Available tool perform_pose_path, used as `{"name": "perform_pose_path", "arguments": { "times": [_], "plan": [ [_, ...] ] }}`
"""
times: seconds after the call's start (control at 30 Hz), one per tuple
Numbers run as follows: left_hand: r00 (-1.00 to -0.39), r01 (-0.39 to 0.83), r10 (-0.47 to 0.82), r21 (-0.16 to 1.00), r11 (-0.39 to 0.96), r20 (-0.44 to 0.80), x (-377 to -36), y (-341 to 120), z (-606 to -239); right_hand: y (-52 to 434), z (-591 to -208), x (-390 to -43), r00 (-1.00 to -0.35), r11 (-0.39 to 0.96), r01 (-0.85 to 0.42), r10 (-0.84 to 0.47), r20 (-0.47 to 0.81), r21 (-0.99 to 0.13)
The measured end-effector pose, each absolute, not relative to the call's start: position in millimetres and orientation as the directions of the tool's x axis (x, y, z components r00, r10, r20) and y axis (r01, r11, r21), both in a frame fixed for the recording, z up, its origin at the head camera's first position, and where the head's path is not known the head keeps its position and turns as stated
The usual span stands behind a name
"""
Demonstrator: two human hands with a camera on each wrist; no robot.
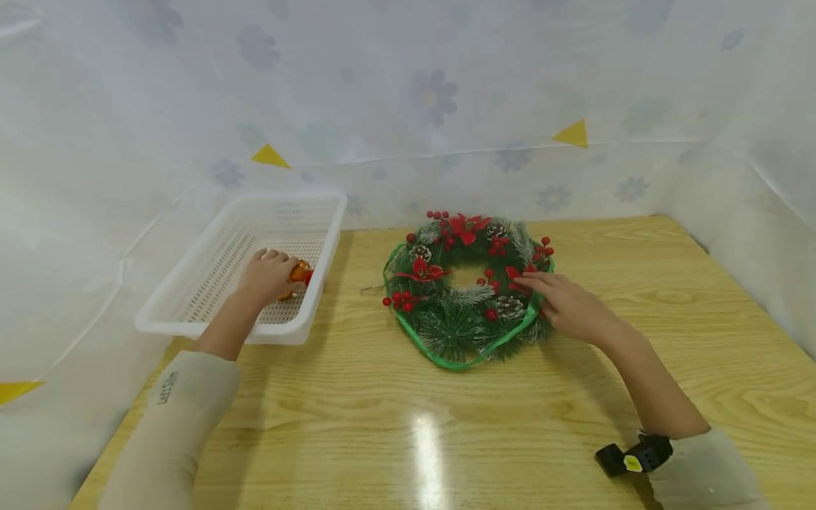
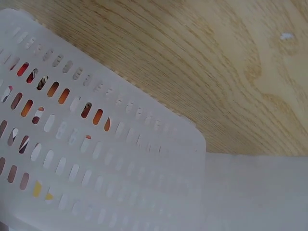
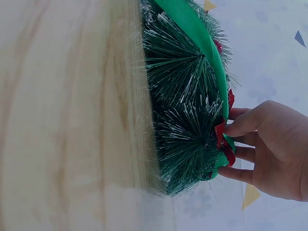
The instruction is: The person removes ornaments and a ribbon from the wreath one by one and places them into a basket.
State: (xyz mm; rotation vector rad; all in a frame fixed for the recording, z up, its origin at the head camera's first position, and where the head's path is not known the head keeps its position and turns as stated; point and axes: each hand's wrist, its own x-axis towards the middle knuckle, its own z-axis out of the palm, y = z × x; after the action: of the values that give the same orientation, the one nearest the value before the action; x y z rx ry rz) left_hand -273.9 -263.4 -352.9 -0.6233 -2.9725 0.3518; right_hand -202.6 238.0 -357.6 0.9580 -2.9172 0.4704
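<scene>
In the head view my left hand (image 1: pixel 270 275) reaches into a white plastic basket (image 1: pixel 306 319), fingers bent round a shiny orange-and-red ornament (image 1: pixel 299 271). Its kind is unclear, as the hand covers part of it. Orange and red patches show through the slotted basket wall (image 2: pixel 120 159) in the left wrist view. On the table lies a green Christmas wreath (image 1: pixel 452 329) with pinecones, red berries and red flowers, a green ribbon (image 1: pixel 423 350) running loosely round its edge. My right hand (image 1: pixel 576 308) rests at the wreath's right side, its fairly straight fingers touching a red flower (image 3: pixel 220 132) and the ribbon.
The wooden table (image 1: pixel 395 439) runs up to a white flower-print sheet (image 1: pixel 382 85) behind and at both sides. Yellow triangles (image 1: pixel 270 156) are on the sheet. A thin wire (image 1: pixel 372 290) pokes out left of the wreath. A black strap device (image 1: pixel 637 457) sits on the right wrist.
</scene>
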Motion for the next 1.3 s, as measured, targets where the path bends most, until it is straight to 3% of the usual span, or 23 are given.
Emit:
{"name": "perform_pose_path", "arguments": {
  "times": [0.77, 1.03, 1.2, 1.3],
  "plan": [
    [-0.922, 0.373, 0.387, -0.224, 0.900, 0.020, -265, -264, -346, 237, -359, -202, -0.812, 0.764, -0.579, -0.572, 0.118, -0.284],
    [-0.884, 0.338, 0.387, -0.211, 0.917, 0.263, -256, -238, -320, 236, -358, -200, -0.816, 0.767, -0.573, -0.567, 0.112, -0.290],
    [-0.805, 0.354, 0.438, -0.269, 0.896, 0.401, -244, -201, -301, 237, -357, -201, -0.815, 0.766, -0.575, -0.568, 0.115, -0.286],
    [-0.767, 0.393, 0.489, -0.299, 0.870, 0.415, -237, -174, -296, 237, -357, -201, -0.813, 0.765, -0.577, -0.569, 0.120, -0.285]
  ]
}}
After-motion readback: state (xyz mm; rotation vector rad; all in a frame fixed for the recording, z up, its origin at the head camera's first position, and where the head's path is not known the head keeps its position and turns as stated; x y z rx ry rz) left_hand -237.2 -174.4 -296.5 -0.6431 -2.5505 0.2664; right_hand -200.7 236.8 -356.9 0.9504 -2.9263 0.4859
